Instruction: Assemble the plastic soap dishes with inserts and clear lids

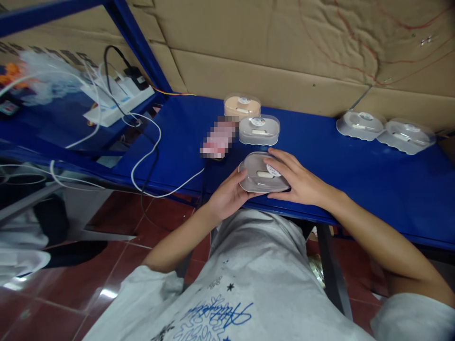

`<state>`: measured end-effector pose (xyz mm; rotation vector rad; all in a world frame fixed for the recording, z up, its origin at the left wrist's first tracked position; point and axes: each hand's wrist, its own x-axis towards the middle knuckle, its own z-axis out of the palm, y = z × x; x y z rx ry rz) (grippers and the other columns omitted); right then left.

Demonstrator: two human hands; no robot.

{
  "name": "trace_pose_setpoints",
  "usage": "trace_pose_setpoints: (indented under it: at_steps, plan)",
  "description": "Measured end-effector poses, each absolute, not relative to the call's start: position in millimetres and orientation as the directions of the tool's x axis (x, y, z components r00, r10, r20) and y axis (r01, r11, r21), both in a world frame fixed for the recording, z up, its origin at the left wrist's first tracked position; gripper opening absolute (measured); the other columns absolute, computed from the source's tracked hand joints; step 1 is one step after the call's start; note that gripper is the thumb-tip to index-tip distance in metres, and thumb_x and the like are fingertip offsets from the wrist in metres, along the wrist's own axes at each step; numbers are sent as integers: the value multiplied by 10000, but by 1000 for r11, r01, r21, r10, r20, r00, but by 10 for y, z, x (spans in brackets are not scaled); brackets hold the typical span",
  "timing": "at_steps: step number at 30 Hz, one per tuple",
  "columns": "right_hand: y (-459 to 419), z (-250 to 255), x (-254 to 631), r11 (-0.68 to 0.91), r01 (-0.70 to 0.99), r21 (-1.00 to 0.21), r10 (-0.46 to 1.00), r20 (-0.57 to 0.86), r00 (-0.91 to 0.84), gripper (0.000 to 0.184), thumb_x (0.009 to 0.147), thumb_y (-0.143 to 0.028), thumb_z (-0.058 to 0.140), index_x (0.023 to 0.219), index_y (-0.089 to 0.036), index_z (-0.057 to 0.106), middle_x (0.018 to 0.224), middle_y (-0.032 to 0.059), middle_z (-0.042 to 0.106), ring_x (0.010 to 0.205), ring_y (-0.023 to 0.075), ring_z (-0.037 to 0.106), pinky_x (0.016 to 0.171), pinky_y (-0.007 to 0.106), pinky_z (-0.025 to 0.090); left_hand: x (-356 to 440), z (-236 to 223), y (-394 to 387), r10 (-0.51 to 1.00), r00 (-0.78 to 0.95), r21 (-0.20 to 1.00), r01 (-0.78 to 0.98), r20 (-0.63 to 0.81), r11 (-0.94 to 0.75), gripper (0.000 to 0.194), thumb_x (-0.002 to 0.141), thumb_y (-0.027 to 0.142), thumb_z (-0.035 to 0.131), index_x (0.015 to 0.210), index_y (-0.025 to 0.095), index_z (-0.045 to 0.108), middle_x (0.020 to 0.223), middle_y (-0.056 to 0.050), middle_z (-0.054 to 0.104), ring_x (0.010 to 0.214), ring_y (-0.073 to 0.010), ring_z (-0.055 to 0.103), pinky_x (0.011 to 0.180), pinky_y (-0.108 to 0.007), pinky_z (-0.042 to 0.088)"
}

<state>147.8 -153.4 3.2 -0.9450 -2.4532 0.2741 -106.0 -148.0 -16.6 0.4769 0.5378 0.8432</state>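
Note:
A clear-lidded oval plastic case lies at the near edge of the blue table. My left hand grips its left end with curled fingers. My right hand lies over its right side, fingers bent around the lid. A small white piece and a round sticker show through the lid.
Behind the held case stand a white case and a peach-coloured one, with a blurred pink object beside them. Two clear lids rest at the far right. A power strip with white cables sits on the left shelf. Cardboard lines the wall.

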Motion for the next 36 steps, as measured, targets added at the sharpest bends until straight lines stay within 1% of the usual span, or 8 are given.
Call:
trace_pose_setpoints:
  at_steps: [6, 11, 14, 17, 21, 26, 32, 36]
  plan:
    - [-1510, -4, 1511, 691, 513, -510, 714, 368, -596, 1158, 841, -664, 852, 1753, -363, 206, 1790, 152, 323, 1657, 420, 314, 1315, 697, 336, -1060, -125, -1481, 795, 540, 600, -549, -277, 582, 285, 997, 294, 715, 1263, 195, 743, 1200, -73, 819, 1154, -278, 763, 1027, -473, 621]
    - [-1483, 22, 1568, 545, 388, -743, 806, 337, -488, 933, 964, -653, 718, 1726, -395, 245, 1809, 81, 303, 1674, 352, 299, 1359, 629, 284, -1067, -127, -1521, 819, 536, 617, -579, -202, 532, 416, 904, 299, 769, 1312, 231, 729, 1183, -48, 815, 1103, -255, 766, 944, -403, 644]
    - [-1452, 22, 1597, 384, 329, -863, 868, 216, -447, 898, 990, -635, 697, 1719, -383, 238, 1765, 104, 385, 1621, 327, 406, 1325, 605, 360, -1063, -145, -1579, 875, 466, 665, -615, -127, 424, 479, 824, 277, 829, 1294, 266, 734, 1194, -17, 805, 1128, -230, 751, 957, -344, 620]
    - [-1432, 21, 1616, 244, 298, -923, 879, 81, -470, 933, 934, -582, 794, 1696, -358, 306, 1677, 120, 506, 1497, 325, 558, 1244, 588, 478, -1046, -162, -1642, 912, 410, 725, -618, -33, 304, 607, 754, 269, 899, 1331, 282, 710, 1280, -22, 778, 1317, -256, 679, 1130, -353, 531]
    - [-1441, 45, 1616, 200, 205, -958, 873, 80, -481, 958, 845, -513, 902, 1645, -368, 396, 1569, 94, 607, 1410, 317, 624, 1174, 559, 554, -1029, -174, -1711, 938, 346, 821, -535, -1, 198, 794, 636, 235, 1008, 1346, 302, 659, 1369, -32, 718, 1470, -297, 562, 1242, -377, 426]
    - [-1467, 95, 1610, 296, 205, -933, 864, 170, -474, 982, 784, -508, 950, 1606, -392, 427, 1553, 85, 604, 1379, 329, 639, 1130, 522, 592, -1015, -184, -1769, 952, 307, 896, -426, 11, 127, 859, 590, 173, 1040, 1329, 294, 620, 1394, -48, 658, 1462, -289, 556, 1249, -366, 411]
    - [-1459, 101, 1639, 343, 239, -908, 867, 209, -452, 973, 757, -537, 964, 1577, -377, 466, 1566, 87, 601, 1400, 338, 633, 1128, 507, 594, -1006, -198, -1747, 950, 304, 914, -402, 72, 59, 781, 659, 212, 1015, 1321, 283, 607, 1354, -61, 669, 1373, -289, 612, 1189, -379, 469]
    - [-1436, 157, 1673, 306, 234, -923, 880, 180, -439, 935, 775, -527, 954, 1578, -383, 496, 1517, 64, 662, 1377, 327, 659, 1139, 510, 582, -996, -203, -1772, 929, 335, 924, -383, 156, -17, 859, 803, 259, 935, 1511, 345, 455, 1580, -91, 553, 1496, -293, 524, 1259, -406, 407]
